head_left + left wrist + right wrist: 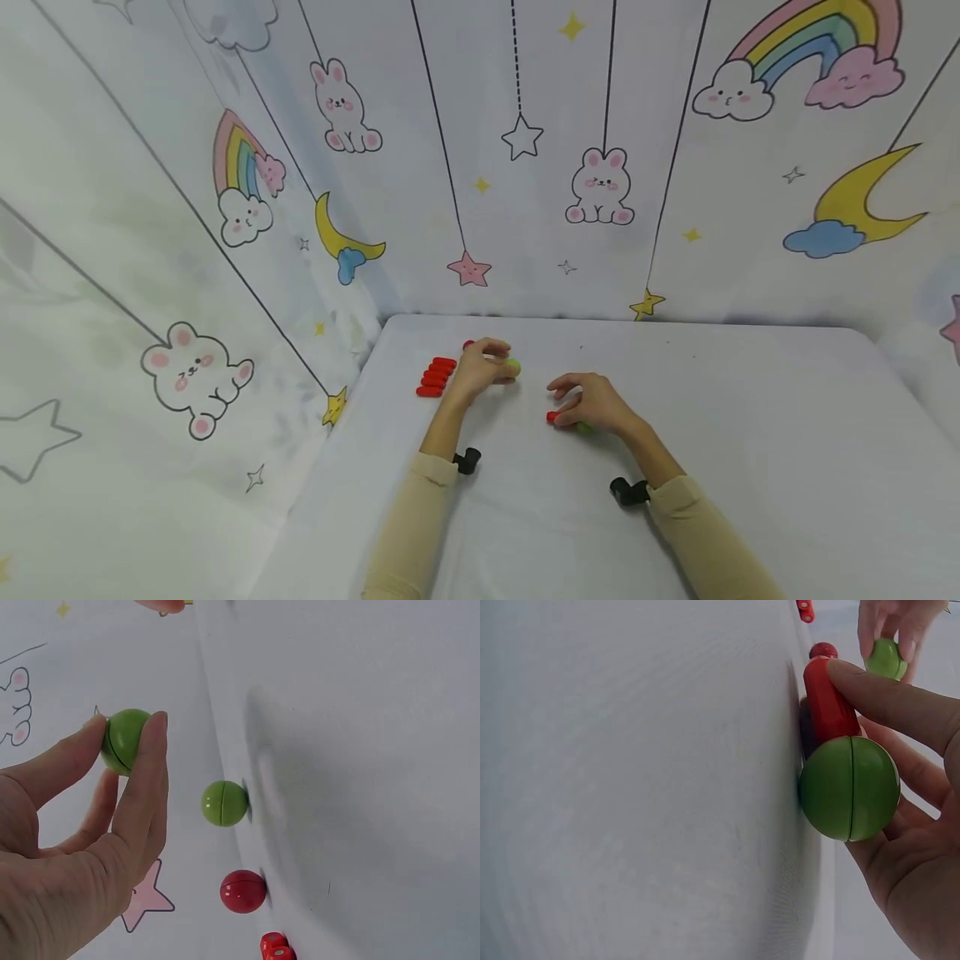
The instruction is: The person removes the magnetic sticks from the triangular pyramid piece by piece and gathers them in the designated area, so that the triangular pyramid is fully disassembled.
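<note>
My left hand (pixel 477 372) pinches a green ball (pixel 120 742) with a thin seam between thumb and fingers, raised off the table. Beyond it, in the left wrist view, a second green ball (pixel 223 803) and a red ball (pixel 243 891) rest on the table. Low over the table, my right hand (pixel 597 403) grips a red stick (pixel 829 701) with flat sides. At the stick's near end sits another green ball (pixel 849 788), touching it; whether the two are joined I cannot tell. Several red sticks (pixel 437 377) lie in a row left of my left hand.
The white table (pixel 750 417) meets a cloth backdrop (pixel 540 225) printed with rabbits, stars and rainbows along its far edge and left side. A black wrist camera (pixel 468 461) is on the left wrist and another camera (pixel 626 492) on the right.
</note>
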{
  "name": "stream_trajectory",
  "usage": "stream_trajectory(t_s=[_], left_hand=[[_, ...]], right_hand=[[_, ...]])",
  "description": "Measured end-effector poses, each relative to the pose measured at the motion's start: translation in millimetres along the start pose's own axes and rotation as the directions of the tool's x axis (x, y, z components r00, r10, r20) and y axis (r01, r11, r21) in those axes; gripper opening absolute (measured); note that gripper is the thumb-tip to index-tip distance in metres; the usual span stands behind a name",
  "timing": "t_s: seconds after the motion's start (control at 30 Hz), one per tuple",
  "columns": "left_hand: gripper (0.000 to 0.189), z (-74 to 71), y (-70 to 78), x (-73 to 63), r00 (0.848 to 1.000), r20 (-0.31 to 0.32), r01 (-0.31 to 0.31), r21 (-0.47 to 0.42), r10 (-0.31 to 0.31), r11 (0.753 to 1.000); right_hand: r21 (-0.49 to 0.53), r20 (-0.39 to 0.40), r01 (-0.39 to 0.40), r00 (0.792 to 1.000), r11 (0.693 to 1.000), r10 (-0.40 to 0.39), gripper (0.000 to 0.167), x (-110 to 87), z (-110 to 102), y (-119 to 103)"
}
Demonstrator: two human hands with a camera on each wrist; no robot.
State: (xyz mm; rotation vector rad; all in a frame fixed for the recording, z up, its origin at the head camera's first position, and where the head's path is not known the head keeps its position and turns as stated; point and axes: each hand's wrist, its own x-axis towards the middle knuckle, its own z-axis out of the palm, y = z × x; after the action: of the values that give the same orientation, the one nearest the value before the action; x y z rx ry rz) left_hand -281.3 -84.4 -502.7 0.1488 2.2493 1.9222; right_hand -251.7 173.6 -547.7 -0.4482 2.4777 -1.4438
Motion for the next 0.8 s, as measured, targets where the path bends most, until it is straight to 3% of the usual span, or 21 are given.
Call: stream_trajectory(t_s=[0.17, 0.47, 0.8], left_hand=[[0.039, 4.7, -2.7, 11.6, 0.999, -0.037, -0.032, -0.001, 0.032, 0.999], [0.042, 17.8, -9.9, 42.9, 0.992, -0.086, -0.080, 0.086, 0.087, 0.993], [0.038, 32.3, -11.1, 67.5, 0.988, -0.093, -0.104, 0.159, 0.120, 0.982]], right_hand=[[-0.022, -0.003, 0.016, 1.000, 1.000, -0.016, 0.052, 0.9, 2.5, 1.1], [-0.021, 0.014, 0.037, 0.999, 0.999, -0.037, 0.050, 1.0, 5.8, 3.6], [-0.034, 0.016, 0.022, 1.000, 0.999, -0.021, 0.049, 0.4, 5.3, 1.1]])
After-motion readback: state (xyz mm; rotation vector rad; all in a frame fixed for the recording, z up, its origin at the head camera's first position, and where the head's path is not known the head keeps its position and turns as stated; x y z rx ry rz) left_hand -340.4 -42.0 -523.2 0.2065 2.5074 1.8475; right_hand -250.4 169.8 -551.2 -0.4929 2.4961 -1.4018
